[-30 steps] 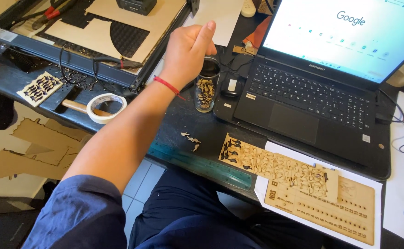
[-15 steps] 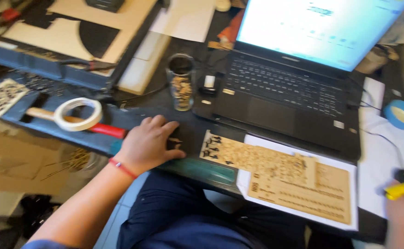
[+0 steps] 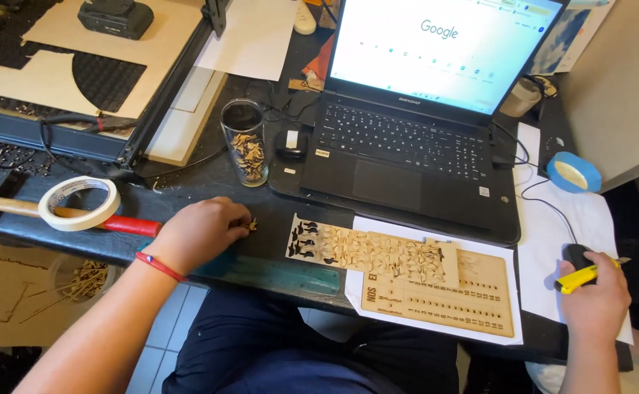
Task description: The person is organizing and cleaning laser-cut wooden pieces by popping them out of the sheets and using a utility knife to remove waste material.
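Observation:
My left hand (image 3: 201, 231), with a red band at the wrist, rests on the dark desk and pinches a tiny wooden piece (image 3: 252, 225) at its fingertips. To its right lies a laser-cut wooden sheet (image 3: 370, 252) partly over a second engraved wooden board (image 3: 473, 303). A glass (image 3: 245, 143) holding small wooden cut-outs stands beyond the hand. At the right edge my right hand (image 3: 595, 299) grips a yellow and black utility knife (image 3: 581, 276) over white paper.
An open laptop (image 3: 414, 138) with a small mouse (image 3: 290, 144) fills the middle. A masking tape roll (image 3: 79, 203) lies on a red-handled tool (image 3: 126, 224), blue tape roll (image 3: 573, 172) right, teal ruler (image 3: 283, 273) at the front edge, laser cutter bed (image 3: 79, 66) top left.
My left hand came down from the glass to the desk's front and picked at a small wooden piece. My right hand with the knife came into view at the right.

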